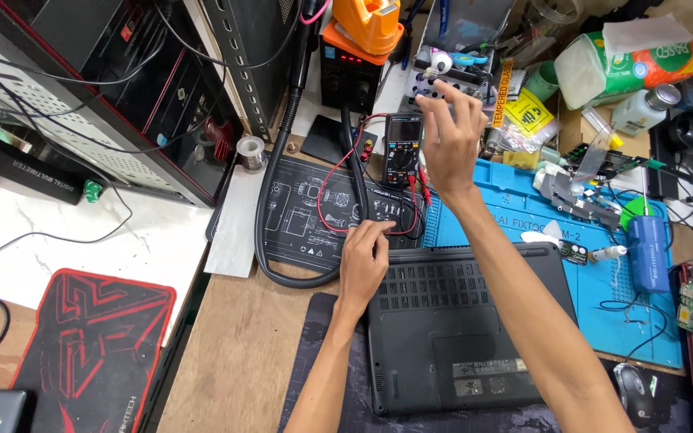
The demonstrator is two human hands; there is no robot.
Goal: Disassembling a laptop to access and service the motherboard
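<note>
We see left hand (362, 261) fingers curled, resting at upturned laptop (463, 325) top edge | right hand (448, 132) spread wide, empty, above multimeter (403, 150)

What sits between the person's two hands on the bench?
In the head view, a multimeter with red leads lies between the left hand and right hand.

A black laptop (459, 329) lies closed and bottom-up at the near edge of the bench; a small multimeter (403, 149) stands just beyond, red leads trailing.
</note>
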